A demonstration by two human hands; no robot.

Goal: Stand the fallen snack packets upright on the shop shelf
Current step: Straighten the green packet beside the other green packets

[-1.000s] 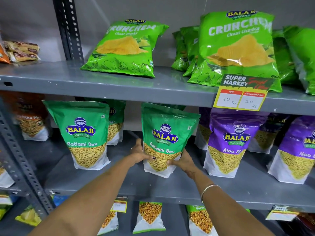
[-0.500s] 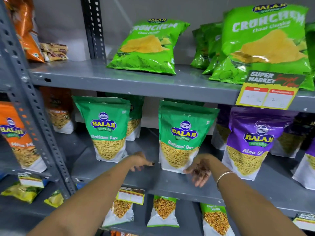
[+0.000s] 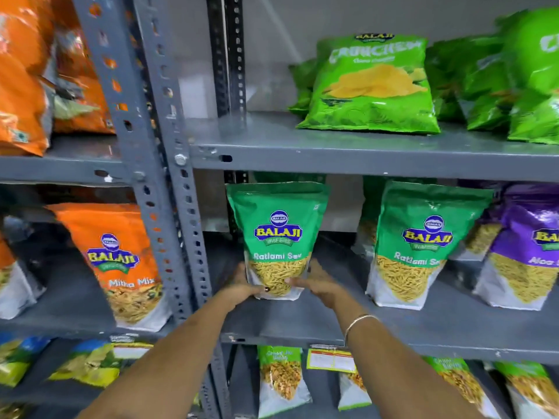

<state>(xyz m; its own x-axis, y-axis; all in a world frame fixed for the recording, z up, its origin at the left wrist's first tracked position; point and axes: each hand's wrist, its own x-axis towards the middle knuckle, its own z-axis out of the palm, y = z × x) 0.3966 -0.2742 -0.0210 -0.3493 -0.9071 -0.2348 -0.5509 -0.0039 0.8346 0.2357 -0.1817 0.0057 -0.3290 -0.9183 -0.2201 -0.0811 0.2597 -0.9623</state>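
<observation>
A green Ratlami Sev packet (image 3: 276, 237) stands upright at the left end of the middle grey shelf (image 3: 302, 325). My left hand (image 3: 242, 287) grips its lower left edge and my right hand (image 3: 317, 284) grips its lower right edge. A second green Ratlami Sev packet (image 3: 423, 240) stands upright to the right, untouched. A purple Aloo Sev packet (image 3: 529, 246) stands beyond it. On the shelf above, a green Crunchem chips bag (image 3: 373, 86) leans back.
A slotted grey upright post (image 3: 169, 182) separates this bay from the left bay, where an orange Mitha Mix packet (image 3: 121, 261) stands. Orange bags (image 3: 21, 86) fill the upper left shelf. Smaller packets (image 3: 281, 379) and a yellow price tag (image 3: 331, 359) sit below.
Both hands let go of the right Ratlami Sev packet, moved left and took hold of the left Ratlami Sev packet. The view swung left, showing the orange packets' bay.
</observation>
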